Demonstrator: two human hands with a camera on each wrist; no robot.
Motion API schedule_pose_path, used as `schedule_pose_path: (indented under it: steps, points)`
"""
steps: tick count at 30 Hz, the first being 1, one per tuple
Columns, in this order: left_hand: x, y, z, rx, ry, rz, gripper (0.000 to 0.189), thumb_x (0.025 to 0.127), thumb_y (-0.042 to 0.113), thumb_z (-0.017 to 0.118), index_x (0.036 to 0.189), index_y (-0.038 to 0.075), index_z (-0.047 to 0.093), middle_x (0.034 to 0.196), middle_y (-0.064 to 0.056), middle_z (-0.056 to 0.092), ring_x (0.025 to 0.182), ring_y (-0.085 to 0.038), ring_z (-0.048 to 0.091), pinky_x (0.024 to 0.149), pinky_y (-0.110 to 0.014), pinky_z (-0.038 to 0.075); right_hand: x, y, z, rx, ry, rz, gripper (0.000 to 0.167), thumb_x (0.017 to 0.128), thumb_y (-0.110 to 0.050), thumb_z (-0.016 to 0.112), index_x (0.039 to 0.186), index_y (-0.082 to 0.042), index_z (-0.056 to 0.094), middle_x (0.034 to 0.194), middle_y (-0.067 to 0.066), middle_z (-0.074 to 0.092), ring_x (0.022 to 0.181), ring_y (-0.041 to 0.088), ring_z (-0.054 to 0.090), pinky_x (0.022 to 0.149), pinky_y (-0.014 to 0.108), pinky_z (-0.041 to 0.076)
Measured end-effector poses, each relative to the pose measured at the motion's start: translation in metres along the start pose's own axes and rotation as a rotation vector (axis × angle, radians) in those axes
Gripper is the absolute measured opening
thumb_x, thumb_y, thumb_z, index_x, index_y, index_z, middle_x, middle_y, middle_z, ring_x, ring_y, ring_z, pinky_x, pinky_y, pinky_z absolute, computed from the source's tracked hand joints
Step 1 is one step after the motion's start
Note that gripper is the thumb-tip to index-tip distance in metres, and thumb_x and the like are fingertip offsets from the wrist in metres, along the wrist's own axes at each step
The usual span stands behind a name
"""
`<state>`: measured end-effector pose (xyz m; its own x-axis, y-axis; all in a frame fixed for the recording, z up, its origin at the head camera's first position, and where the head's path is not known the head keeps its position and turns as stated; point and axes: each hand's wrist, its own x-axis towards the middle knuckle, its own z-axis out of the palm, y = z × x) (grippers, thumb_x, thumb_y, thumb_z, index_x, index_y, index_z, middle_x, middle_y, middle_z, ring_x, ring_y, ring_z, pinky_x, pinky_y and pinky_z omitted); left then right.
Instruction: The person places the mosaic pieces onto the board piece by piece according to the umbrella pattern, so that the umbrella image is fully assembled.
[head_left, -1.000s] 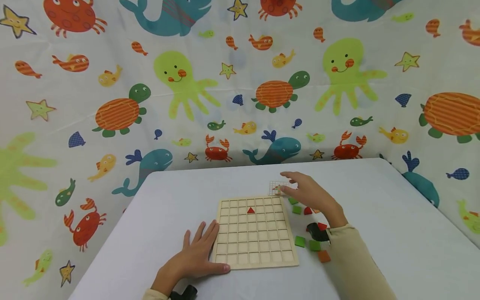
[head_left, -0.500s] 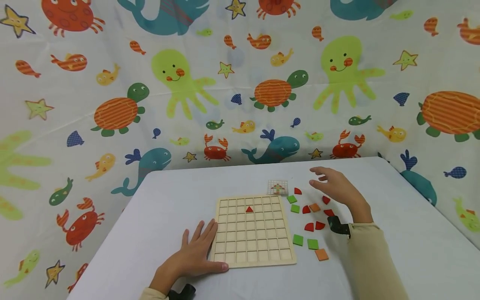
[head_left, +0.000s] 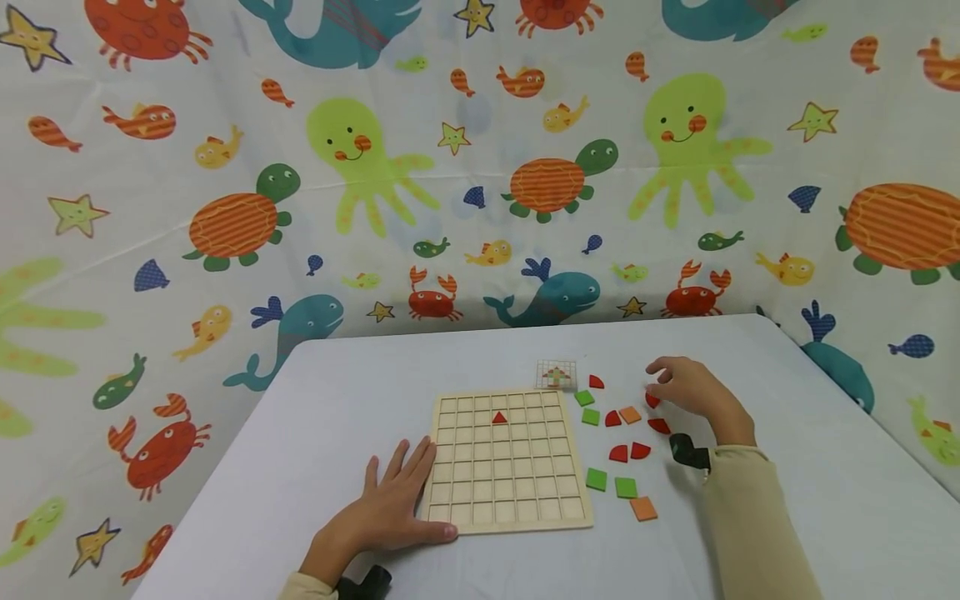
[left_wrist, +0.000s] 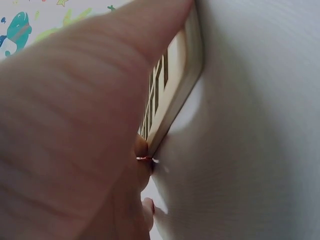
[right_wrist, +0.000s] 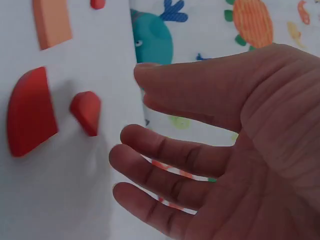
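Note:
A wooden grid board (head_left: pixel 506 479) lies flat on the table, a red triangle (head_left: pixel 499 418) in one of its upper cells. With fingers spread, my left hand (head_left: pixel 390 504) rests along the board's left edge, thumb on the near left corner. In the left wrist view, that hand hides much of the board's edge (left_wrist: pixel 175 110). My right hand (head_left: pixel 693 390) hovers over the loose pieces, nearest a red quarter-circle piece (head_left: pixel 653 401) that it partly covers. Its fingers are loosely bent and hold nothing. The right wrist view has a red quarter-circle (right_wrist: pixel 32 112) left of the fingertips.
A small pattern card (head_left: pixel 556 375) lies just beyond the board. Right of the board are scattered green squares (head_left: pixel 596 479), orange squares (head_left: pixel 643 508) and several red quarter-circles (head_left: pixel 618 453). A patterned cloth (head_left: pixel 480 175) hangs behind the white table (head_left: pixel 352 383).
My right hand has moved from over the pattern card to the right, then lowered toward the red quarter-circle piece. My left hand has stayed on the board's edge.

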<state>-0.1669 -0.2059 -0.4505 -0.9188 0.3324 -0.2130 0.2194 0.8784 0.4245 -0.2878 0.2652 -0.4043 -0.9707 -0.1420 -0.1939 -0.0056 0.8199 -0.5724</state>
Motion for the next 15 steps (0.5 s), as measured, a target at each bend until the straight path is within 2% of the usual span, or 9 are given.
schedule_pose_path:
  steps: [9,15]
  points:
    - [0.0,-0.001,-0.001,-0.006,0.002,0.003,0.128,0.08,0.071,0.082,0.171,0.005,0.022,0.178,-0.015,0.014,0.163,-0.044,0.002,0.12,-0.076,-0.006,0.011,0.007,0.014,-0.057,-0.012,0.059,0.023,0.097,-0.01,0.072,0.109,0.008,0.064,0.1,0.02,0.065,0.097,0.038,0.059,0.088,0.054,0.056]
    - [-0.001,-0.001,-0.002,-0.01,0.008,0.006,0.128,0.08,0.071,0.083,0.171,0.005,0.022,0.178,-0.015,0.015,0.163,-0.045,0.002,0.12,-0.076,-0.006,0.013,0.005,0.02,-0.062,-0.001,0.101,0.02,0.096,-0.005,0.07,0.105,0.009,0.059,0.092,0.018,0.062,0.09,0.034,0.059,0.085,0.049,0.057]
